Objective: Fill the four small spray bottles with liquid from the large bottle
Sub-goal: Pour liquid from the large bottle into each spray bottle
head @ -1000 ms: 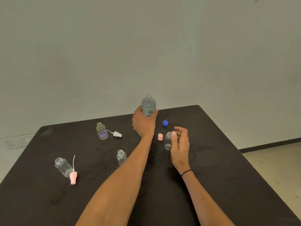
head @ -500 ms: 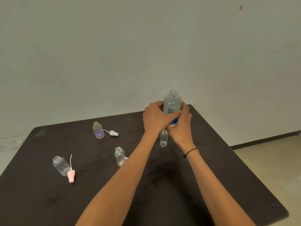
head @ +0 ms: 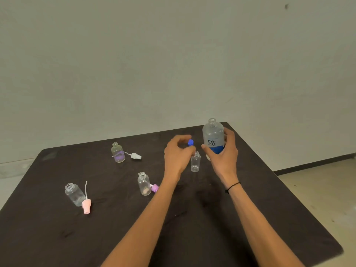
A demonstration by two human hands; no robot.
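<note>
The large clear bottle (head: pixel 213 138) with a blue "re-nu" label stands uncapped and upright, held by my right hand (head: pixel 223 157) just above the table's far right part. Its blue cap (head: pixel 190 142) lies on the table behind my left hand (head: pixel 178 154), which is curled with fingers apart and holds nothing. A small empty spray bottle (head: pixel 195 162) stands open between my two hands, by my left thumb. Three other small open bottles stand farther left: one far (head: pixel 117 153), one in the middle (head: pixel 144 184), one near left (head: pixel 74 194).
Spray heads lie beside the bottles: a white one (head: pixel 135 156), a purple one (head: pixel 154 187), a pink one with its tube (head: pixel 86 206). The dark table (head: pixel 57 237) ends close behind and to the right of the large bottle, with floor beyond.
The large bottle went from my left hand to my right hand and shifted right. My left hand let go of it and now hovers beside the small bottle.
</note>
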